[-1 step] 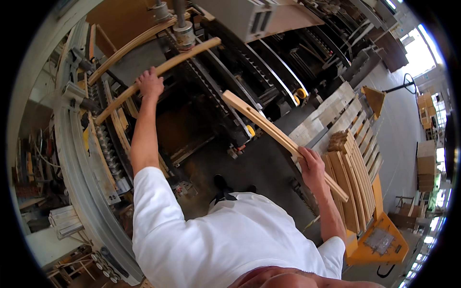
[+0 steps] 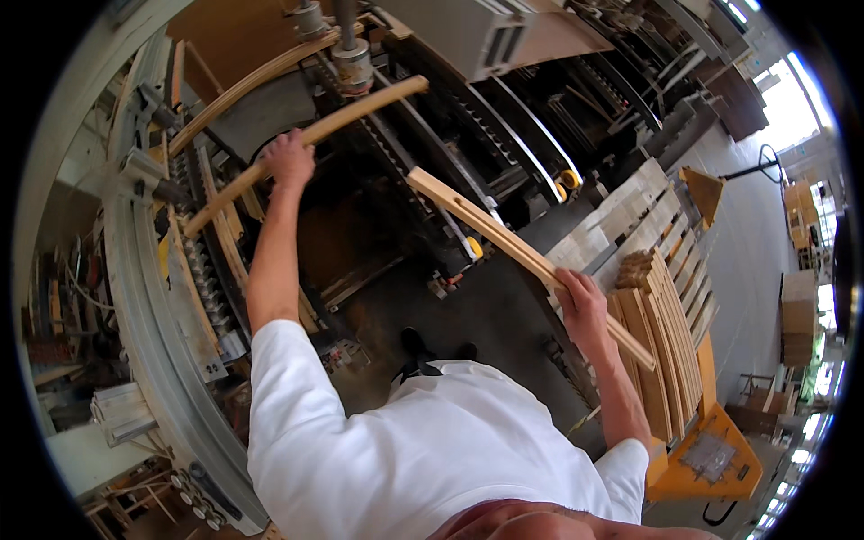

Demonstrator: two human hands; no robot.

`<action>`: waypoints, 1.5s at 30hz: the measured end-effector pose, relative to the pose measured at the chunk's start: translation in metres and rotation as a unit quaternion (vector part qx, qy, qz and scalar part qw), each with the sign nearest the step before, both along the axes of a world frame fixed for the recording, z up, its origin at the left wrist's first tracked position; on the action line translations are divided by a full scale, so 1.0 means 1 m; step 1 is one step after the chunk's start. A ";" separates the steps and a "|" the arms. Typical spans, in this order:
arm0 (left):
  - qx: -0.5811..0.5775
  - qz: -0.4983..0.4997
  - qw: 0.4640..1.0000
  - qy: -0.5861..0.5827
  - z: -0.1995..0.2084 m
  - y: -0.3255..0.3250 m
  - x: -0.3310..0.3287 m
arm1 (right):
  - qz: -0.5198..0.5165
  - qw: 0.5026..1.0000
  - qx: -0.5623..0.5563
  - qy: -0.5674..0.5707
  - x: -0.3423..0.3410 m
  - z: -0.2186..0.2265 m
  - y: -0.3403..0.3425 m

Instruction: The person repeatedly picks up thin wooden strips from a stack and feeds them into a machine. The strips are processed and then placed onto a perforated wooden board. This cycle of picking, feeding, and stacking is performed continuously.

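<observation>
My left hand [image 2: 289,162] is closed around the middle of a long, plain wooden strip [image 2: 371,103]. One end of that strip hangs over the machine's left-hand side; the other reaches up beside a metal cylinder [image 2: 352,65]. On the right, my right hand [image 2: 581,304] grips a second wooden strip [image 2: 490,229] near its lower end. A groove or slot runs along this one, and it slants up and left over the machine's dark rails [image 2: 423,198]. Neither piece touches the other. My fingertips are partly hidden on both.
A stack of wooden strips [image 2: 668,346] lies on a pallet [image 2: 621,220] at my right, by a yellow pallet truck [image 2: 711,454]. Grey curved machine framing [image 2: 148,297] runs along the left. Yellow rollers [image 2: 565,186] sit on the rail ends. Dark floor shows around my feet.
My left hand and its strip have shifted slightly to the right. The right-hand strip's upper end has moved a little left. Both grips stay the same.
</observation>
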State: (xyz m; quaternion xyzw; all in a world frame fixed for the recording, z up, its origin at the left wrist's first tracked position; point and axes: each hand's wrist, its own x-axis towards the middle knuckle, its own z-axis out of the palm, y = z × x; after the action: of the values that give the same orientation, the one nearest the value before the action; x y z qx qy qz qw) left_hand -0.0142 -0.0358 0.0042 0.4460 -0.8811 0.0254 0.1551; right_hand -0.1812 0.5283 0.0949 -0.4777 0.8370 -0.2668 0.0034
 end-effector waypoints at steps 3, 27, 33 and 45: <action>0.034 -0.105 0.988 0.108 -0.004 0.063 0.023 | 0.090 0.995 -0.024 0.033 -0.016 0.007 -0.075; 0.391 0.242 0.866 0.198 0.068 0.443 0.155 | 0.343 0.915 -0.100 0.185 0.028 -0.109 -0.600; 0.379 0.336 0.828 0.241 0.044 0.461 0.157 | 0.361 0.904 -0.106 0.202 0.045 -0.104 -0.600; 0.345 0.369 0.831 0.235 0.052 0.466 0.166 | 0.371 0.897 -0.143 0.191 0.045 -0.109 -0.604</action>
State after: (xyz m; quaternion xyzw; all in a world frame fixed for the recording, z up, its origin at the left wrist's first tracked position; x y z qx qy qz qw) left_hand 0.1519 0.4305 0.0565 0.7549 -0.5399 -0.3300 0.1725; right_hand -0.1364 -0.0761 -0.0144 -0.7910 0.5362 -0.2662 -0.1260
